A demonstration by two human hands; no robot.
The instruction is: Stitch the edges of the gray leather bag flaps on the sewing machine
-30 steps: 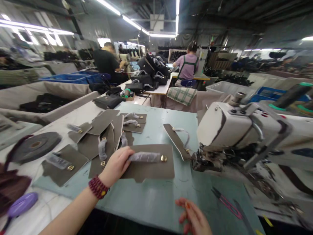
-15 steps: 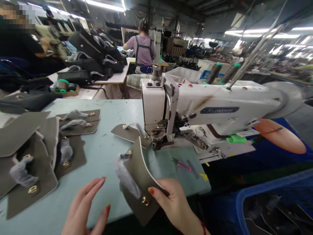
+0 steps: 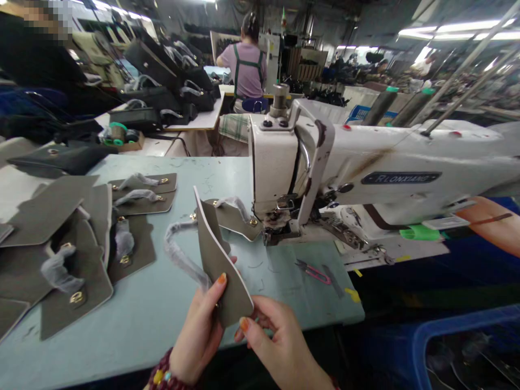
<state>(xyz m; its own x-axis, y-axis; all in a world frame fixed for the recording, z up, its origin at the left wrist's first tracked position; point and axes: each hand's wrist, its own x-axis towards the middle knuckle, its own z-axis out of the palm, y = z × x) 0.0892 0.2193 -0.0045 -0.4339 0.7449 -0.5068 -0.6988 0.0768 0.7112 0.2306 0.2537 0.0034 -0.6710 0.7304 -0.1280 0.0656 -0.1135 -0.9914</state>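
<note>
Both hands have hold of a grey-brown bag panel [image 3: 221, 271] with a pale cut edge, bent and tilted above the table. My left hand [image 3: 199, 330] grips its lower left part, thumb on the near face and other fingers mostly hidden behind. My right hand [image 3: 280, 338] pinches the lower right corner between thumb and fingers. A plastic-wrapped handle [image 3: 181, 249] arcs out on the panel's left side. Another bag panel [image 3: 233, 219], also with a wrapped handle and gold hardware, lies flat beside the needle area of the white sewing machine [image 3: 276, 168].
More bag panels [image 3: 77, 287] are piled at the left of the pale green table [image 3: 162, 319]. Pink thread snips [image 3: 314, 272] lie before the machine. A blue basket [image 3: 420, 341] with panels stands lower right. Co-workers sit beyond, one in a purple shirt [image 3: 248, 67].
My left hand has moved right and taken hold of the bag panel. The panel has been raised and turned more edge-on, and my right hand has shifted to its lower corner. The view has swung left.
</note>
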